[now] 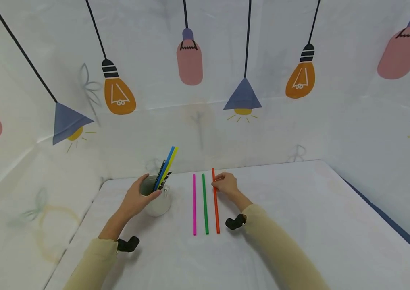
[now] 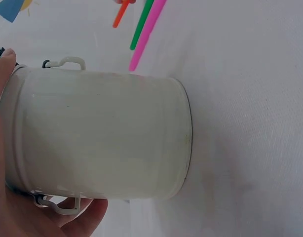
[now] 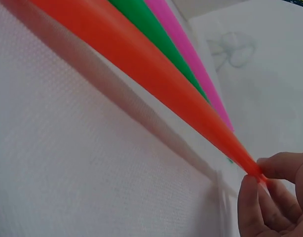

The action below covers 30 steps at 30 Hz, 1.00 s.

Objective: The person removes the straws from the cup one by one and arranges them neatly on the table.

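A white pot (image 1: 158, 206) with small side handles stands on the left of the white table. My left hand (image 1: 136, 197) grips it around the rim, thumb on the near side; the pot's smooth wall (image 2: 102, 133) fills much of the left wrist view. Blue (image 1: 165, 167), yellow (image 1: 171, 163) and black-and-white patterned straws lean inside it. To its right, a pink straw (image 1: 194, 205) and a green straw (image 1: 205, 205) lie side by side. My right hand (image 1: 226, 184) pinches an orange-red straw (image 1: 216, 211) near its far end, parallel to them; its shadow shows beside it in the right wrist view.
Behind the table's back edge hangs a white sheet (image 1: 212, 137) printed with lamps and bulbs. The white tabletop (image 1: 299, 209) stretches to the right, with a dark blue strip (image 1: 390, 223) along that side. A black wrist camera (image 1: 127, 244) sits below the left hand.
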### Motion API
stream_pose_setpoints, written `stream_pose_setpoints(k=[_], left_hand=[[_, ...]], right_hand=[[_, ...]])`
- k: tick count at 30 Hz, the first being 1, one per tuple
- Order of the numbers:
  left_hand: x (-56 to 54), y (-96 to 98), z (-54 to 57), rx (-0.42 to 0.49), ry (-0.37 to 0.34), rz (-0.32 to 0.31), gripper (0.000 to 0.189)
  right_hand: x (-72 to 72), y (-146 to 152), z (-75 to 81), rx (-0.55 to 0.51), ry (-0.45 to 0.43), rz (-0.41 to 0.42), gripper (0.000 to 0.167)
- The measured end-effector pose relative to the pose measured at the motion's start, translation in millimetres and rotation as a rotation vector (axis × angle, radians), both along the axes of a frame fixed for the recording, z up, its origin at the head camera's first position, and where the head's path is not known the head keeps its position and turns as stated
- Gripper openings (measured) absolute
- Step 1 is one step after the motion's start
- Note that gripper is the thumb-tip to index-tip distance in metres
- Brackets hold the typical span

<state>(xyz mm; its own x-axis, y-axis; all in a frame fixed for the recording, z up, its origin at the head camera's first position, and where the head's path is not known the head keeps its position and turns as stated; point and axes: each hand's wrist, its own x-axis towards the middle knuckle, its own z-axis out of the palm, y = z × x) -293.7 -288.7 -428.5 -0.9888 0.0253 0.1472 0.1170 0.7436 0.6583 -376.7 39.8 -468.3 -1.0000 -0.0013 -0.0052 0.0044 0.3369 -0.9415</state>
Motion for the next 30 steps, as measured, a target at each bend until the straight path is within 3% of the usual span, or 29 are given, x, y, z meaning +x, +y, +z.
stream_pose_setpoints(k=[12,21,30], left_hand=[[-2.2,-0.8,-3.8,0.017,0.001,-0.003,0.102],[0.4,-3.5,-2.8,0.025,0.045,-0.021,0.098],[1.5,-2.4,-5.1,0.026,0.034,-0.017,0.098]], right_hand=[[2.4,-10,-5.9,0.155,0.011,-0.057,0.018],[1.9,-15,-7.4,0.173,0.013,-0.04,0.014],[0.3,-14,-9.1,0.225,0.012,-0.069,0.014]])
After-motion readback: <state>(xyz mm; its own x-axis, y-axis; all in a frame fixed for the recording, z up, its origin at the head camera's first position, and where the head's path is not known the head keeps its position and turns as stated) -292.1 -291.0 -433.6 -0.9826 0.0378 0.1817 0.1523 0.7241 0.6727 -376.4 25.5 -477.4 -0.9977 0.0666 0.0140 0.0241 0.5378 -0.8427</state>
